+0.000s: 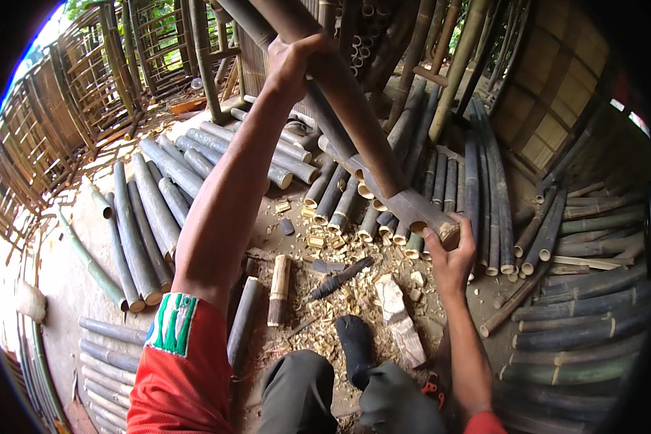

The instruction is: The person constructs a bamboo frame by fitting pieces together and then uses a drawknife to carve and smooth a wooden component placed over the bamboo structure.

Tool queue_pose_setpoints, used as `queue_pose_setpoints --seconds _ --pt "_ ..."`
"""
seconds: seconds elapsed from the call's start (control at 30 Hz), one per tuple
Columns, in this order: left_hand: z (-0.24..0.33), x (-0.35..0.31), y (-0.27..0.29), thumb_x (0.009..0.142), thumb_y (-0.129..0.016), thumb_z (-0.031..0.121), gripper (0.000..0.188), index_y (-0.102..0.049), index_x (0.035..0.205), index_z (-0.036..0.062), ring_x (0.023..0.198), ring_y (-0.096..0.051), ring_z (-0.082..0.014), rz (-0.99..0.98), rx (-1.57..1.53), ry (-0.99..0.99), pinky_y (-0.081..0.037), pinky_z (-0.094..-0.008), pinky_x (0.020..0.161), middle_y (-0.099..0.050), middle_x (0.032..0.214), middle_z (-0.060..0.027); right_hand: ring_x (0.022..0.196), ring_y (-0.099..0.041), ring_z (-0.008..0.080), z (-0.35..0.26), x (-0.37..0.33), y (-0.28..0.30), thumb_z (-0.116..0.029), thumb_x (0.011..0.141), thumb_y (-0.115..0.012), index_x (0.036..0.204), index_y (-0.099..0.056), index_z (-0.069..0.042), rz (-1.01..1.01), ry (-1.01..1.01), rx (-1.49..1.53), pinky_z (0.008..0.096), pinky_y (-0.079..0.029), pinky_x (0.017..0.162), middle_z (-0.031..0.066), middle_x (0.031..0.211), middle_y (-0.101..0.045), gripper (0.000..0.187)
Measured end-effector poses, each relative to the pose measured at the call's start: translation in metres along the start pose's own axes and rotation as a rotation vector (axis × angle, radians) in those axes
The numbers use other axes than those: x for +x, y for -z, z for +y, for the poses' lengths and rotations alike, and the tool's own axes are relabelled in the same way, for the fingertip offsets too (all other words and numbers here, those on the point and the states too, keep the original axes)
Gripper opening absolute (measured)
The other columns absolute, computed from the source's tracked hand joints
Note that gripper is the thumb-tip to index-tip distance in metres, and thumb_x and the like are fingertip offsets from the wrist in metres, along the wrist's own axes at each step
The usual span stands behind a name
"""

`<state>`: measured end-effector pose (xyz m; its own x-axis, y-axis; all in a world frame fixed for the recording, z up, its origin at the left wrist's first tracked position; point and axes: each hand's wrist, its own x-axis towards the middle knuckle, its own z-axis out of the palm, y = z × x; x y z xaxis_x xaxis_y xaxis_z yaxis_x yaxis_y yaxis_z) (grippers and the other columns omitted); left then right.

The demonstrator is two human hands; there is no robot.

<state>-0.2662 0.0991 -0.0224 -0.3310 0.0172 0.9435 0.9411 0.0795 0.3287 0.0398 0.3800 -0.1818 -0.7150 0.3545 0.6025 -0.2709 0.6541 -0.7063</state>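
Observation:
My left hand (294,66) is raised high and wrapped round a brown bamboo pole (358,119). The pole slopes down to the right, its lower end meeting a thicker bamboo crosspiece (414,207). A second, darker pole (330,124) runs beside it and reaches the crosspiece further left. My right hand (452,253) grips the near right end of the crosspiece, thumb and fingers round its cut rim. Below, among wood shavings, lie a dark stick-like tool (343,279), a pale split bamboo length (279,289) and a rough whitish block (400,320).
Cut bamboo tubes (163,210) cover the ground at the left, with more tubes (340,202) ahead. Bamboo lengths are stacked (586,318) at the right. Slatted bamboo walls (50,123) and a woven panel (557,79) stand behind. My dark-socked foot (354,347) rests among the shavings.

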Motion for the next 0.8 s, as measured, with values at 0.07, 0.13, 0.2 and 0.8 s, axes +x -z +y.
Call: queue_pose_setpoints --seconds 0.07,0.13,0.2,0.8 --pt "-0.024 -0.013 -0.026 0.074 -0.079 0.017 0.016 -0.079 0.087 0.0079 0.084 -0.073 -0.0196 0.028 -0.452 0.566 -0.058 -0.0317 0.079 -0.075 0.087 -0.0103 0.088 -0.066 0.0269 0.022 0.008 -0.016 -0.029 0.084 -0.083 0.118 -0.062 0.000 0.035 -0.031 -0.043 0.0414 -0.054 0.078 0.0156 0.098 -0.068 0.050" --pt "-0.062 -0.017 -0.028 0.075 -0.077 0.016 0.020 -0.076 0.088 0.0010 0.083 -0.073 -0.0203 0.005 -0.512 0.509 -0.059 -0.0336 0.080 -0.074 0.085 -0.0122 0.090 -0.068 0.0307 0.033 0.015 -0.040 -0.028 0.081 -0.084 0.117 -0.063 0.001 0.017 -0.153 0.026 0.0432 -0.055 0.079 0.0176 0.099 -0.068 0.051" --pt "-0.089 -0.010 -0.035 0.077 -0.077 0.016 0.020 -0.075 0.087 -0.0014 0.083 -0.073 -0.0210 0.013 -0.610 0.592 -0.059 -0.0339 0.079 -0.074 0.087 -0.0134 0.089 -0.069 0.0331 0.047 0.023 -0.060 -0.027 0.080 -0.084 0.116 -0.063 0.001 0.033 -0.112 0.018 0.0433 -0.055 0.080 0.0191 0.100 -0.069 0.050" --pt "-0.109 -0.346 -0.023 0.080 -0.081 0.036 0.077 -0.052 0.146 0.0079 0.139 -0.044 -0.0404 -0.346 0.665 0.833 -0.035 -0.0551 0.117 -0.051 0.143 -0.0251 0.092 -0.070 0.0359 0.081 0.192 -0.152 -0.042 0.091 -0.073 0.103 -0.064 -0.001 -0.013 -0.034 -0.113 0.0470 -0.051 0.081 0.0182 0.094 -0.070 0.044"
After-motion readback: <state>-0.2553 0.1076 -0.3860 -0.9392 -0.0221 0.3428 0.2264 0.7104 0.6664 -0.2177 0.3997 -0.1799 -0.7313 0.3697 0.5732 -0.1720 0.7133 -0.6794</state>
